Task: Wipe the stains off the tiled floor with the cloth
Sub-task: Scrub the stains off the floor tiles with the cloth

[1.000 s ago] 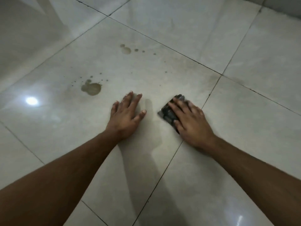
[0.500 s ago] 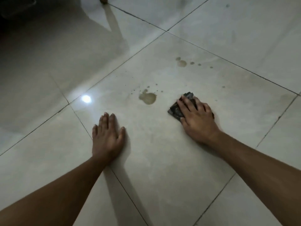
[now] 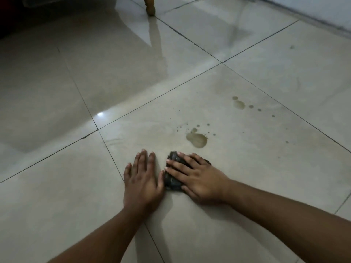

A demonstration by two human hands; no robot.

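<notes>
The right hand [image 3: 201, 183] presses a dark cloth [image 3: 171, 179] with straight fingers; the left hand [image 3: 142, 179] lies flat (fingers relaxed) beside it. A brown stain [image 3: 197, 139] sits just beyond the right fingertips.

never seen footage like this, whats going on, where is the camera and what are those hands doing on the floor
There is no machine here: these are a person's two bare hands. The single picture comes from a camera worn on the person's head, looking forward and down, so both arms reach in from the bottom edge. The left hand lies flat on the glossy pale tiled floor, fingers straight, holding nothing. The right hand presses flat on a dark crumpled cloth close beside it. Just beyond the cloth is a large brownish stain with small splashes around it, not yet wiped. A smaller brownish stain with a row of drops lies farther off. At the top edge stands a brown wooden furniture leg.
</notes>
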